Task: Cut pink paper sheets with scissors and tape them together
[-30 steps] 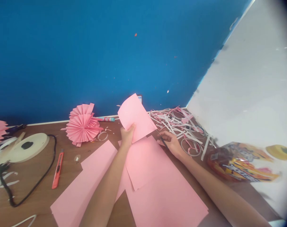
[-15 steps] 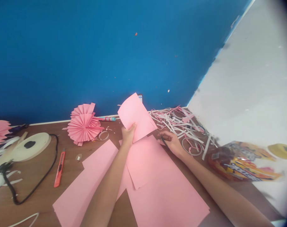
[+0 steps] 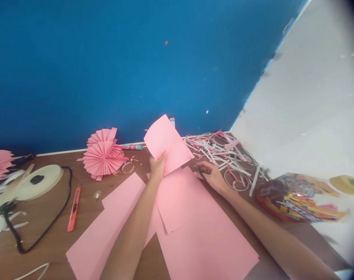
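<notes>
A pink sheet of paper [image 3: 171,144] is held up and slightly curved, its lower edge pinched by my left hand [image 3: 158,165]. My right hand [image 3: 210,173] is closed around dark-handled scissors [image 3: 200,170], whose blades meet the sheet's right corner. A thin sliver runs along that right edge, beside the blades. Under my hands lie more pink sheets [image 3: 206,233], overlapping on the brown table. Another pink sheet [image 3: 106,217] lies partly beneath my left forearm.
Pink pleated paper fans [image 3: 103,153] rest near the blue wall, by a glue-stick-like tube [image 3: 132,147]. A red box cutter [image 3: 74,208], a cream tape roll [image 3: 48,181] and a black cable [image 3: 57,221] are left. Paper strips [image 3: 214,149] and a plastic jar [image 3: 302,198] are right. A phone [image 3: 172,120] stands behind.
Both hands keep their hold on the sheet and the scissors. The sheet's top has shifted very slightly left; otherwise little differs.
</notes>
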Tool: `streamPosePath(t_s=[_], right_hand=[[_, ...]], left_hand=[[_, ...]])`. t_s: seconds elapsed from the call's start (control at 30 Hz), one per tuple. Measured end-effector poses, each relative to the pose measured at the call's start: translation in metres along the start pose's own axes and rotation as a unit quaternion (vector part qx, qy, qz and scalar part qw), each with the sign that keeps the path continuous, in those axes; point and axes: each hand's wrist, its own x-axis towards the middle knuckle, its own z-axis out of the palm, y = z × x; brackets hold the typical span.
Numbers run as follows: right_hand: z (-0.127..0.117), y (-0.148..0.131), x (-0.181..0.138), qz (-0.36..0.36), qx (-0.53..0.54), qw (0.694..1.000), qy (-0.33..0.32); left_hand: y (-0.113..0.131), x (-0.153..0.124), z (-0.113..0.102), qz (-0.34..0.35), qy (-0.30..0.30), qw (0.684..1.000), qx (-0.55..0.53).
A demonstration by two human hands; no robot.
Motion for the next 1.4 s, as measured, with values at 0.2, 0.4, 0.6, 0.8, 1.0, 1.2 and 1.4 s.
streamPosePath(t_s=[0.2,0.4,0.6,0.8,1.0,1.2,1.4], right_hand=[[-0.0008,-0.0018,-0.0003,-0.001,-0.012,1.000,0.002],[-0.0014,0.0009,-0.0004,-0.006,-0.013,1.000,-0.003],[-0.0017,0.0014,0.0001,-0.011,-0.016,1.000,-0.004],[-0.0014,0.0029,0.0009,-0.008,0.000,1.000,-0.003],[0.0004,0.0007,0.0001,-0.009,0.001,1.000,0.005],[0.0005,-0.0009,-0.0001,-0.011,-0.009,1.000,0.011],[0.0004,-0.0021,0.0002,-0.007,-0.021,1.000,0.010]], left_hand=[[0.0009,-0.0006,0.0022,0.014,-0.003,1.000,-0.013],[0.0025,-0.0012,0.0024,0.010,-0.009,1.000,-0.011],[0.0047,-0.0026,0.0020,0.010,-0.019,1.000,-0.011],[0.0018,-0.0008,0.0013,0.009,-0.011,1.000,-0.002],[0.0022,-0.0011,0.0013,0.008,-0.009,1.000,0.001],[0.0016,-0.0011,0.0020,0.007,0.003,1.000,0.004],[0.0003,-0.0010,0.0017,0.010,0.004,1.000,-0.007]])
